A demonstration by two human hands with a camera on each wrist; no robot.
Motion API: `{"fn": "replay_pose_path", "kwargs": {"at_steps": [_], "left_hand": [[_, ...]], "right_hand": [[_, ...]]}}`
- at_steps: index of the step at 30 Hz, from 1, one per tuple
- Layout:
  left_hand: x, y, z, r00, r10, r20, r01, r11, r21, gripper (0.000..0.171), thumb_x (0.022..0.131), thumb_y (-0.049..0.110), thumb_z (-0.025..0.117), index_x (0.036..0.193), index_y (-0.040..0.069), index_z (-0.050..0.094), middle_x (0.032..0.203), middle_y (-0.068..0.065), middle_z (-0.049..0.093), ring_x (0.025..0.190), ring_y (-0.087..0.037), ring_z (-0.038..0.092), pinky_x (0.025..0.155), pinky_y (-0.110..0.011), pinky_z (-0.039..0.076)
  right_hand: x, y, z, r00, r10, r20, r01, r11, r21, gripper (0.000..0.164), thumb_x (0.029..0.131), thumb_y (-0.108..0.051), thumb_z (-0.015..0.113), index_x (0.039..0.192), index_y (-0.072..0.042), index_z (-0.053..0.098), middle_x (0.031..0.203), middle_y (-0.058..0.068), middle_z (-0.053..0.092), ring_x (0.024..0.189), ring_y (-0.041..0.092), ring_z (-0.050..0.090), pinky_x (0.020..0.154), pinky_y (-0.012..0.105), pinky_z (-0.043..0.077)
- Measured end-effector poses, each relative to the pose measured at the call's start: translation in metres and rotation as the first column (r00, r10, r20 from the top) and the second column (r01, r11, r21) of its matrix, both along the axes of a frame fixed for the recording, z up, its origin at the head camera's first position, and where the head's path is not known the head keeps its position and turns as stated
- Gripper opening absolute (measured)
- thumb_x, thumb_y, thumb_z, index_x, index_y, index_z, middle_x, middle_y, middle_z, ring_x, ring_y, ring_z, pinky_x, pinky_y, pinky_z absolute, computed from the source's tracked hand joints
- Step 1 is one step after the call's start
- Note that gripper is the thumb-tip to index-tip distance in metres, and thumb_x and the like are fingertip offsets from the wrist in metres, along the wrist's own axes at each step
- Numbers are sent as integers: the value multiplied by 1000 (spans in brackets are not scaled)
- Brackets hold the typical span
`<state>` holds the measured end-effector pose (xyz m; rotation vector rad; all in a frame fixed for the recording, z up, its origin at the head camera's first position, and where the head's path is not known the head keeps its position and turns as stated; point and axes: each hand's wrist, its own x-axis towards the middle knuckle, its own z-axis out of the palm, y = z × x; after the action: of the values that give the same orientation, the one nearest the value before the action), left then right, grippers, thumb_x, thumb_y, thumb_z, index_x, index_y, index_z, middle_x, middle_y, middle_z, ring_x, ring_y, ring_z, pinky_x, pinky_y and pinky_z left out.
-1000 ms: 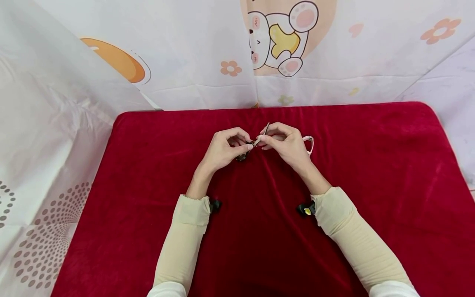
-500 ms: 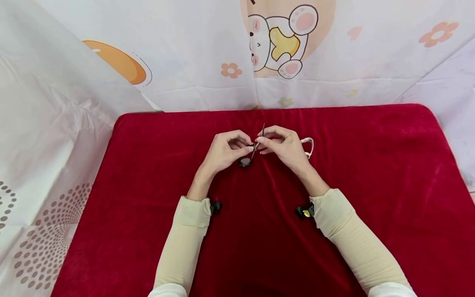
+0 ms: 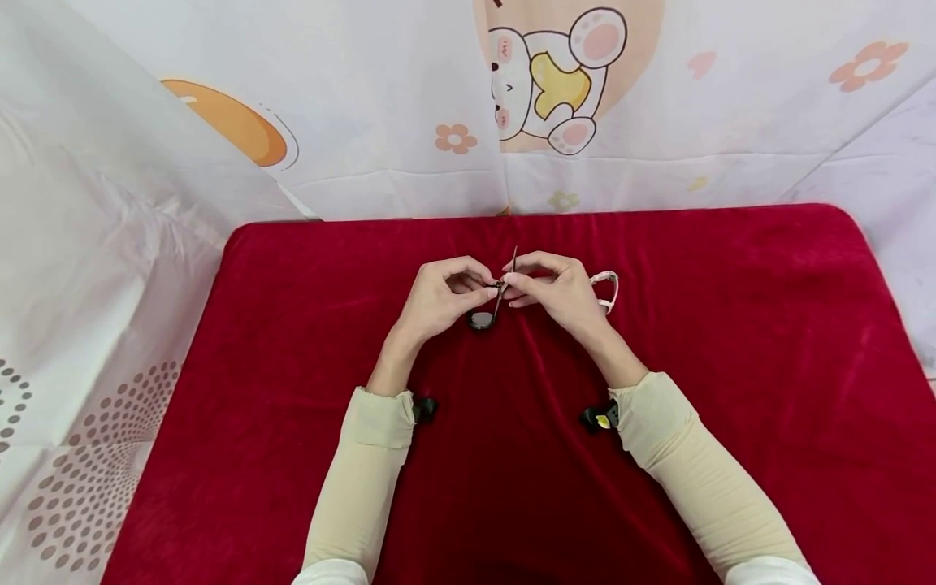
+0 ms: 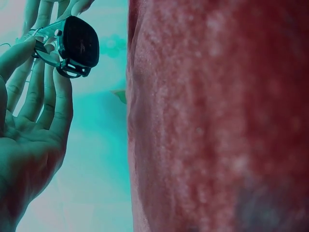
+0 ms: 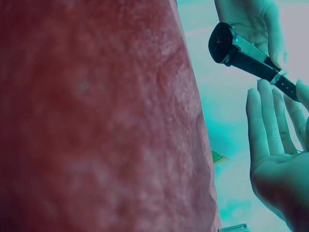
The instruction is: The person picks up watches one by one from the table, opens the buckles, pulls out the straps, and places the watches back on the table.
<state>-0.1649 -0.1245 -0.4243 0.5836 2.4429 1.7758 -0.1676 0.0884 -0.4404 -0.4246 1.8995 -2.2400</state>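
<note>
A wristwatch (image 5: 222,43) with a dark dial and a dark strap (image 5: 253,63) hangs between my two hands above the red cloth. My left hand (image 3: 439,299) pinches the strap close to its buckle (image 5: 276,77), with thumb and fingertips. On the other side, my right hand (image 3: 559,292) pinches the strap's free end (image 3: 514,262), which sticks up past the fingers. Below the left fingertips the dial (image 3: 481,320) hangs, facing up toward the head view. In the left wrist view the watch case (image 4: 81,42) stands beside the left hand's fingertips.
A white looped band (image 3: 607,291) lies on the cloth just right of my right hand, partly hidden by it. Red velvety cloth (image 3: 292,341) covers the table. Behind it hangs a white printed curtain (image 3: 366,106).
The watch dial has come into view below my left fingers and turned flatter toward the head camera. My right hand has shifted slightly left, and the strap end stands more upright.
</note>
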Motion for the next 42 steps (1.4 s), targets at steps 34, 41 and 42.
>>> {"fn": "replay_pose_path", "kwargs": {"at_steps": [34,41,42], "left_hand": [[9,6,30,998,-21,-60,22,999,23,11,81,-10,75,89,-3,74,89,-11,72,81,-22,71,72,-35,60],[11,7,29,998,-25,-57,27,999,22,11,82,-10,74,89,-2,75,91,-10,72,82,-24,71,74,-38,60],[12,7,29,998,-23,-61,24,1000,18,11,82,-10,75,89,-2,75,91,-10,72,82,-23,71,74,-38,60]], "right_hand": [[0,1,4,994,-12,-107,11,1000,-3,24,86,1,76,108,10,72,106,23,70,85,23,73,75,40,60],[2,1,3,996,-27,-89,29,999,22,27,85,4,75,111,11,70,108,24,69,85,30,73,75,36,60],[3,1,3,995,-29,-92,32,999,34,26,86,4,74,111,10,71,106,20,70,84,33,72,75,36,60]]}}
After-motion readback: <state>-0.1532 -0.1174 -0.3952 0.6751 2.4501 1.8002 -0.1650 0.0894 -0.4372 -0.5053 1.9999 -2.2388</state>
